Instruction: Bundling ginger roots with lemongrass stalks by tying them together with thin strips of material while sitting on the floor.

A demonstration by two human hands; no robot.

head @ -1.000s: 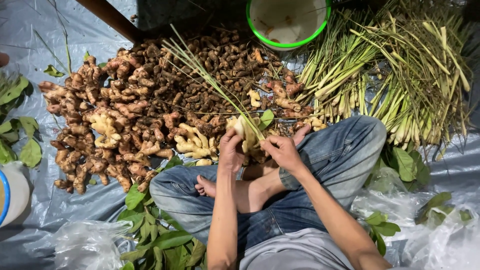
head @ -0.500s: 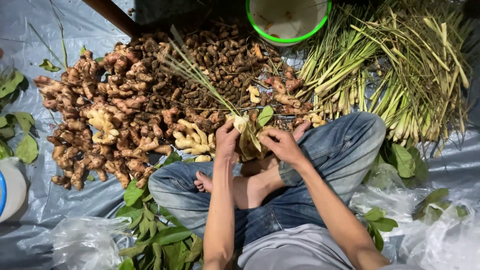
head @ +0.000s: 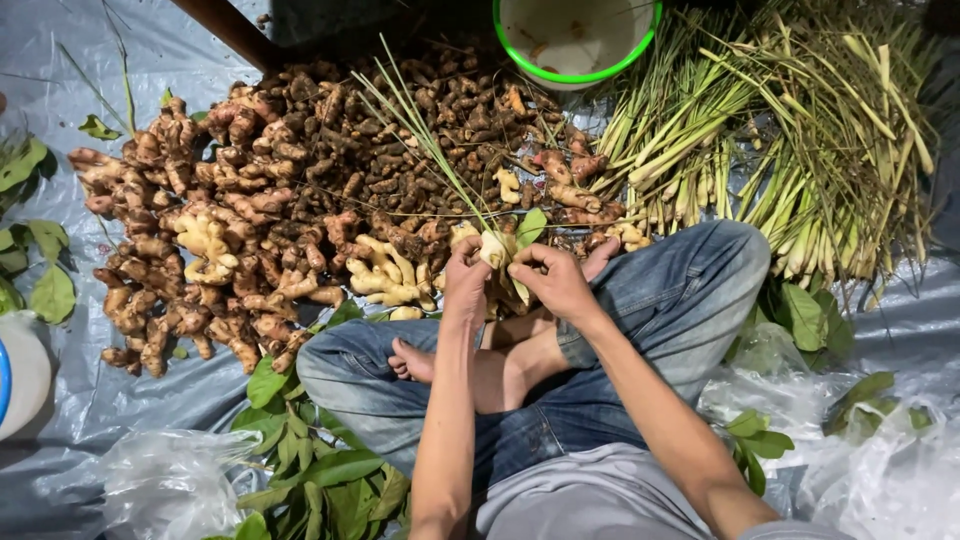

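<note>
Left hand (head: 466,282): closed on the pale root end of the lemongrass stalk bundle (head: 430,150), fingers curled round it just above the crossed legs.
Right hand (head: 556,280): pinching the same root end from the other side, thumb and fingertips pressed on it together with a green leaf (head: 530,226); the two hands sit close, almost touching.
Bundle position: its thick base lies between the hands, at the near edge of the root heap; the thin blades lie across the heap.
Long axis: runs on a slant from the hands up and to the left in the head view, away from the person.
Pointing: root end toward the person's lap, green tips toward the far left, fanning slightly apart at the end.
Ginger pile (head: 200,240): light knobbly rhizomes heaped on the left, just beside the left knee.
Darker roots (head: 440,110): smaller brown pieces, under the blades of the bundle.
Lemongrass heap (head: 800,130): many stalks on the right, bases toward the right knee, well apart from the held bundle.
Bucket (head: 640,55): green-rimmed, at the top, beyond the roots.
Tarp (head: 60,420): grey sheet on the floor under everything, with loose green leaves (head: 320,470) and clear plastic bags (head: 170,480) near the legs.
</note>
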